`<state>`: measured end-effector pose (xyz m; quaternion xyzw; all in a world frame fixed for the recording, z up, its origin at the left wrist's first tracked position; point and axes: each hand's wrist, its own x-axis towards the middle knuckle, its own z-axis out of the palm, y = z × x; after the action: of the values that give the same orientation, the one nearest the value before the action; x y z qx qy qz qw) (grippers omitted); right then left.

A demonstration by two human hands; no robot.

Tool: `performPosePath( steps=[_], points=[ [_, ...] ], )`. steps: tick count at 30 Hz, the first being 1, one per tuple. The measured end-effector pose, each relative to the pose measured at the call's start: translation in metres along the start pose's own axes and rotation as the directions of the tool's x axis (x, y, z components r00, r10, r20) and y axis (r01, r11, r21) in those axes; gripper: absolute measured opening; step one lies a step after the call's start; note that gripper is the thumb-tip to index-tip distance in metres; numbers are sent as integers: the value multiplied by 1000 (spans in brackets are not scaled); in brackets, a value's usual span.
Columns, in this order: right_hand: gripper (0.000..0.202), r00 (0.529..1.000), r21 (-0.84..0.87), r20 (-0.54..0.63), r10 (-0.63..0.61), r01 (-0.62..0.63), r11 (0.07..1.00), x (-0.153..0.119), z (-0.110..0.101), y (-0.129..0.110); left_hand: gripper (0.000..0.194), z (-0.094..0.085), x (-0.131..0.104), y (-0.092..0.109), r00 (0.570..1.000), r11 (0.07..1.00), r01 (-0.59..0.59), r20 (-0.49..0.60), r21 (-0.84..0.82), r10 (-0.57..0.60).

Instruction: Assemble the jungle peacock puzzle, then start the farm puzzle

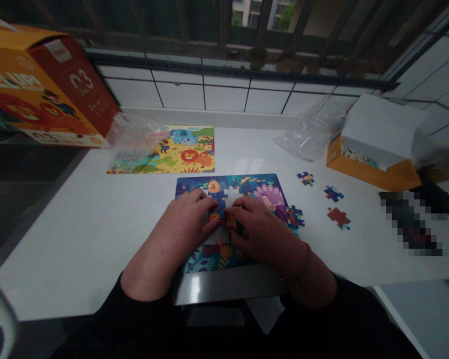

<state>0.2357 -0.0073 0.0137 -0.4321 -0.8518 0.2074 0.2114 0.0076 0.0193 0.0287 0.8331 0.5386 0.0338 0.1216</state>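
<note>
A dark blue jigsaw puzzle lies near the counter's front edge, with pale gaps in its middle. My left hand rests over its left half, thumb and fingers closed at a piece near the centre. Close beside it, my right hand pinches an orange-brown puzzle piece over the middle. A peacock picture shows at the puzzle's upper right. One loose piece touches or lies by the right edge. Farther right are a patterned piece, a blue piece and a brown piece.
An animal picture sheet lies behind the puzzle, partly under clear plastic. A large orange box stands at left. At right are a plastic bag, an open orange-and-white box and a blurred dark object.
</note>
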Motion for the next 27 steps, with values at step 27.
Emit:
performPosePath(
  steps=[27],
  points=[
    [34, 993, 141, 112, -28, 12, 990, 7, 7, -5, 45, -3, -12, -17, 995, 985, -88, 38, -151, 95]
  ],
)
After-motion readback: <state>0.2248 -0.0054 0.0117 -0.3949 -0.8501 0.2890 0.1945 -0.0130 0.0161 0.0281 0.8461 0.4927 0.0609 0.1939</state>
